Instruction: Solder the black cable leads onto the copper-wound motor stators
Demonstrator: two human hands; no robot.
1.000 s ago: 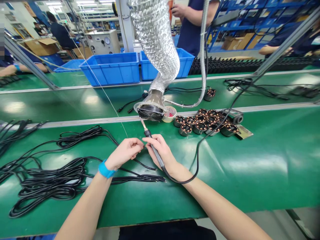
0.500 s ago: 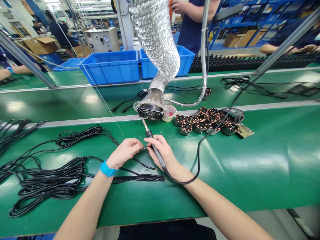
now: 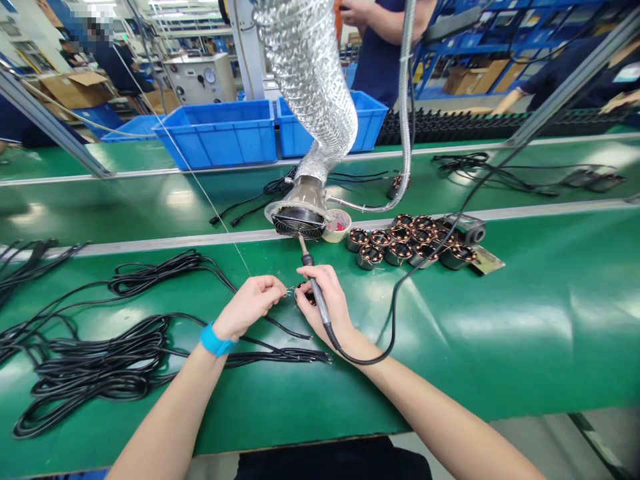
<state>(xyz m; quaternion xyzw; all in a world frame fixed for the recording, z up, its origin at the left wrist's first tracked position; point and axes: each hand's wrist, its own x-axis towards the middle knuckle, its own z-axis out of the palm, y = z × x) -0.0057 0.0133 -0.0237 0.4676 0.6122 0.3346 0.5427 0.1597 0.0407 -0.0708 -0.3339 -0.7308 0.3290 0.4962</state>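
Note:
A soldering iron (image 3: pixel 319 300) lies across my right hand (image 3: pixel 327 303), its tip pointing up toward the round black fan grille (image 3: pixel 300 225). The same hand's fingers are curled round a small dark ring-shaped coil (image 3: pixel 306 293), partly hidden by them. My left hand (image 3: pixel 257 300), with a blue band at the wrist, pinches thin wire ends (image 3: pixel 289 291) just left of the coil. Several copper-wound coils (image 3: pixel 400 252) stand in a group to the right. Below my hands, black cable ends (image 3: pixel 305 356) lie on the green mat (image 3: pixel 480 333).
Bundled black cables (image 3: pixel 100 360) cover the left side. A silver duct (image 3: pixel 320 80) hangs over the middle, beside a small round tub (image 3: pixel 338 227). Blue bins (image 3: pixel 220 137) stand behind. The iron's cord (image 3: pixel 395 313) loops to the right. Other people are across the bench.
The iron's tip has shifted slightly right and up, in front of the grille. My right hand has turned a little, so the dark coil now shows. My left hand has hardly moved.

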